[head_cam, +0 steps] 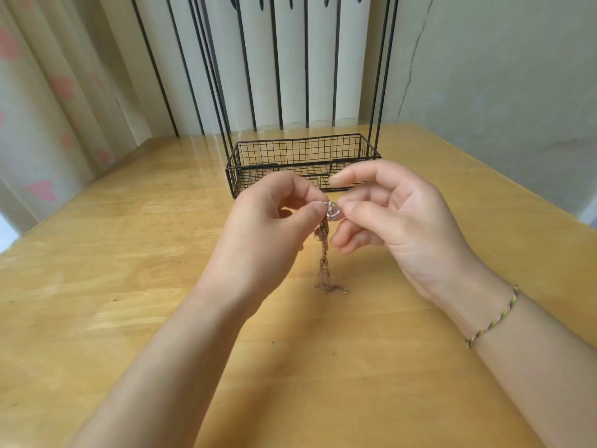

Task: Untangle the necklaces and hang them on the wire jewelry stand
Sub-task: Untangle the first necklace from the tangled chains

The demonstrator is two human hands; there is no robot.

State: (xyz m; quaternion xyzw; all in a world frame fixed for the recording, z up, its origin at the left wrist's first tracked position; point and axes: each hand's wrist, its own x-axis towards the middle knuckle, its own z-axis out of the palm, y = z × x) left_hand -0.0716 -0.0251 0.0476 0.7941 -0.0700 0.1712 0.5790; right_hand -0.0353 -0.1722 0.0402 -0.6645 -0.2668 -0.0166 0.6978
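A twisted bundle of thin rose-gold necklaces [324, 253] hangs between my hands, and its lower end trails on the wooden table [129, 253]. At the top sits a clear glassy pendant [332, 211]. My left hand [268, 227] pinches the chains just beside the pendant. My right hand [394, 215] pinches the pendant from the other side with thumb and a finger, the index finger held out above. The black wire jewelry stand [300, 156] rises behind my hands, with a mesh basket at its base and upright rods reaching out of view.
A curtain [58, 92] with pink hearts hangs at the left. White striped panels stand behind the stand, and a pale wall [500, 76] closes the right side. A braided cord bracelet [491, 318] circles my right wrist.
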